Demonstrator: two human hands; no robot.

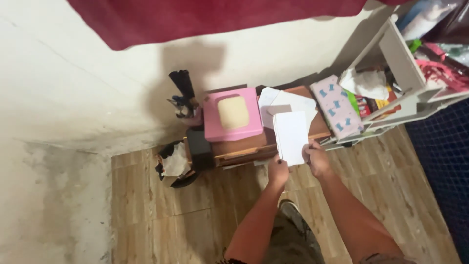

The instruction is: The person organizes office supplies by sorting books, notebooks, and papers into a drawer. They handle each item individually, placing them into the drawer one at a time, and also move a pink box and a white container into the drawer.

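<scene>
Walls (73, 98) are meeting at a corner, and a low wooden tabletop (244, 146) is sitting pushed against them, likely for support. White shelving (405, 63) at two o'clock is crowding clutter together. A pink box (232, 115) is lying flat at eleven o'clock of the hands. Both are grasping a white sheet of paper (290, 134) by its lower edge: left hand (278, 171) at seven o'clock, right hand (316, 159) at five, keeping it taut above loose papers (288, 101).

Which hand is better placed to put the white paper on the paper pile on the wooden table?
Probably the right hand: it holds the white paper at the edge nearer the paper pile. The left hand grips the bottom corner, further away.
</scene>
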